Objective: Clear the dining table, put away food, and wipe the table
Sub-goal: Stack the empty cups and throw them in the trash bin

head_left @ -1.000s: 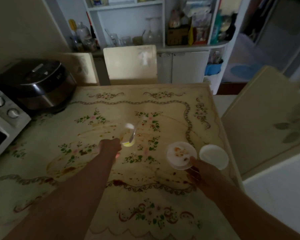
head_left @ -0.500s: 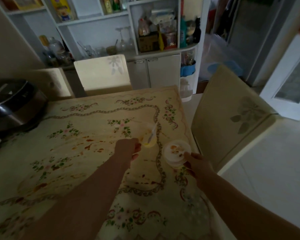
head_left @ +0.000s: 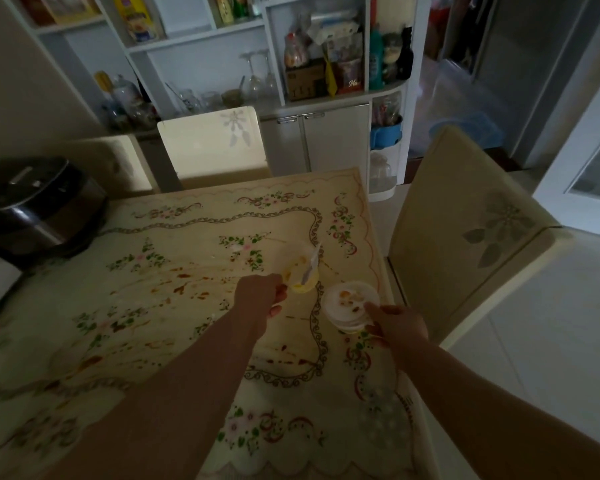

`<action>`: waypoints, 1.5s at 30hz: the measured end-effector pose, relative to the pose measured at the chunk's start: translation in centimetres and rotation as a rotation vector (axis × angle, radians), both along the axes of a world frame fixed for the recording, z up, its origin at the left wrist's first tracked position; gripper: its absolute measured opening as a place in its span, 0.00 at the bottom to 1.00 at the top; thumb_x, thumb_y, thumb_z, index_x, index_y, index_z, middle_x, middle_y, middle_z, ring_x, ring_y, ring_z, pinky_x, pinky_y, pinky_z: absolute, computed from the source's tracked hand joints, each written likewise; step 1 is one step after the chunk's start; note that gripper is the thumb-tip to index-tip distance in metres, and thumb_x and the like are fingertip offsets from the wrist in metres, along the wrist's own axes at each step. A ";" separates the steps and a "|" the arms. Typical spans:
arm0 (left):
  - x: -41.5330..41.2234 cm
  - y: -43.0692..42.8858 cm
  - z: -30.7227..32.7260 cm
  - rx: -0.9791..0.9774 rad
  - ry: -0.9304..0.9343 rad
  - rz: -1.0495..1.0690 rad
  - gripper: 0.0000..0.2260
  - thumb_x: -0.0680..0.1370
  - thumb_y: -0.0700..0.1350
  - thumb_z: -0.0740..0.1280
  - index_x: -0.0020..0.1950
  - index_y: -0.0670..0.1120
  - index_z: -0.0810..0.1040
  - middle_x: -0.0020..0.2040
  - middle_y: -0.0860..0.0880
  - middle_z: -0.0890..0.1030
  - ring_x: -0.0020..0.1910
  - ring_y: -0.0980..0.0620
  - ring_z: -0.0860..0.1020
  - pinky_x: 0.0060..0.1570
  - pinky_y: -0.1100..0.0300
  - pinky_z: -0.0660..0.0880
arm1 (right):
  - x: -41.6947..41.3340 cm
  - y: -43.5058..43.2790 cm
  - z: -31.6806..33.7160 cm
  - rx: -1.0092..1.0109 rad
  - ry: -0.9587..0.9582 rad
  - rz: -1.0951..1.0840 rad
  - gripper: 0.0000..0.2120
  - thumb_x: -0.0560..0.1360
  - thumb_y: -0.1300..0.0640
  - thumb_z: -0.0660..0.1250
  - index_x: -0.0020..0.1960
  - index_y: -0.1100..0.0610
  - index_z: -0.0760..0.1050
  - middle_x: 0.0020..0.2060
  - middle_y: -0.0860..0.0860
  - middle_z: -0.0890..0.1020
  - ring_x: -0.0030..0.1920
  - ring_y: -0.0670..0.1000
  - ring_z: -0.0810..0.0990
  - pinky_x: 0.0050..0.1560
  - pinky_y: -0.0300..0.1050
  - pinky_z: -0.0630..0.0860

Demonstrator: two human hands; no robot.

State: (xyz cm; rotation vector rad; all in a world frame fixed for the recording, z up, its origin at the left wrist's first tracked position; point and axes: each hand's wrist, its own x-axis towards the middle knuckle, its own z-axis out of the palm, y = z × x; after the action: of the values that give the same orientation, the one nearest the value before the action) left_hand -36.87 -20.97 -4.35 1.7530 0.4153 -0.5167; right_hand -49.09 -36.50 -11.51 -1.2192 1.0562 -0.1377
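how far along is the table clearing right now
Done: the white plates, which carry food scraps, are already stacked. In hand: the left hand grips a glass of yellow liquid and the right hand holds the plates near the table's right edge. Left: brown stains streak the tablecloth, so wiping is not yet done.

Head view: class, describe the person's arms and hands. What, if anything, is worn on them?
Both forearms are bare to the frame edge; no sleeves show. The left hand and right hand show no glove, watch or bracelet in this dim picture.
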 end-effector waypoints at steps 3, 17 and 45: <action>-0.1 -0.2 0.1 0.006 -0.006 0.009 0.08 0.78 0.39 0.64 0.38 0.44 0.74 0.37 0.47 0.79 0.34 0.53 0.77 0.34 0.60 0.72 | 0.2 -0.3 -0.4 0.054 0.011 -0.042 0.09 0.77 0.54 0.67 0.42 0.58 0.73 0.37 0.56 0.80 0.35 0.53 0.80 0.39 0.49 0.80; -0.2 0.9 0.2 0.026 0.008 0.016 0.12 0.78 0.37 0.64 0.34 0.43 0.72 0.34 0.46 0.77 0.32 0.53 0.74 0.33 0.59 0.69 | 1.0 0.0 -0.5 0.288 0.032 0.018 0.09 0.76 0.58 0.68 0.41 0.63 0.75 0.31 0.55 0.76 0.30 0.50 0.72 0.32 0.43 0.68; 1.2 3.1 0.1 0.067 -0.039 -0.055 0.09 0.78 0.38 0.64 0.37 0.43 0.74 0.35 0.46 0.78 0.34 0.52 0.76 0.35 0.59 0.71 | 2.6 3.4 -1.2 0.127 0.157 0.132 0.10 0.75 0.57 0.67 0.48 0.65 0.75 0.34 0.57 0.78 0.34 0.52 0.78 0.33 0.44 0.76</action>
State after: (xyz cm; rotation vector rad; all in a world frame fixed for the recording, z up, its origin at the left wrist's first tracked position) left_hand -35.69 -17.89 -4.29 1.8402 0.3608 -0.5123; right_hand -46.50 -33.11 -12.68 -1.1947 1.0994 0.1280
